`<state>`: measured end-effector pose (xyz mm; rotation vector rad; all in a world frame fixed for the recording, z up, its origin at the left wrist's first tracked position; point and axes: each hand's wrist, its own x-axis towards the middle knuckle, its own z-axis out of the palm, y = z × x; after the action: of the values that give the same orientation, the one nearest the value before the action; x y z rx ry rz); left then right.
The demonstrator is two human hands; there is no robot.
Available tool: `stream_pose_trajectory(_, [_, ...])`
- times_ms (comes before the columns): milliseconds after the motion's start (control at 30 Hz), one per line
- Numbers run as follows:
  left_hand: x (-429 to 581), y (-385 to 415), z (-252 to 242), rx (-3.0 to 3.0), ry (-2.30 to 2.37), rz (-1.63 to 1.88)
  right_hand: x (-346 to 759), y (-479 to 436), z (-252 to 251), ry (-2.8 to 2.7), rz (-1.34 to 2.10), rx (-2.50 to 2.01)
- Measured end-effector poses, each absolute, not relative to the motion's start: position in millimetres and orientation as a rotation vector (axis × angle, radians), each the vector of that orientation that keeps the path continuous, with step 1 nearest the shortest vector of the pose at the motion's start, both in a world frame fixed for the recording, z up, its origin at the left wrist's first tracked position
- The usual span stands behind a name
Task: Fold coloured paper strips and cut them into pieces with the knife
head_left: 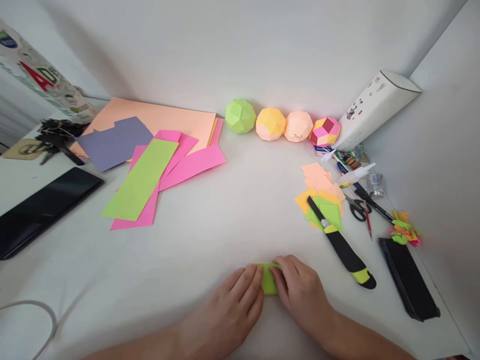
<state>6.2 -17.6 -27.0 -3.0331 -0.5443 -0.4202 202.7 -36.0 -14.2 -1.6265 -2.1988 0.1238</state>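
A small piece of green paper [268, 281] lies on the white table near its front, between my two hands; it looks folded. My left hand [238, 305] presses on its left side with the fingers held together, covering that end. On the other side, my right hand [300, 287] pinches the right edge between thumb and fingers. Right of my hands rests a black and green knife [343, 250], its blade end over small green squares of paper [330, 212]. Peach paper squares [318, 177] lie just behind these.
Folded paper balls [240, 116] line the back wall. Coloured strips [140, 180] and large peach sheets [161, 122] lie back left, by a black tablet-like slab [48, 207]. Scissors [356, 207], a glue bottle [356, 175] and a black case [408, 280] are at right.
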Motion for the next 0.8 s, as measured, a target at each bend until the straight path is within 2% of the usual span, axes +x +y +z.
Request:
stream_pose_trajectory(500, [3,-17,-24,-3.007,-0.519,-0.358,205,-62,-27,-2.292,-0.324,-1.609])
stream_pose_trajectory(800, [5,-17,-21,-3.0,-0.549,-0.405,201,-65,-15,-2.399,-0.259,-1.606])
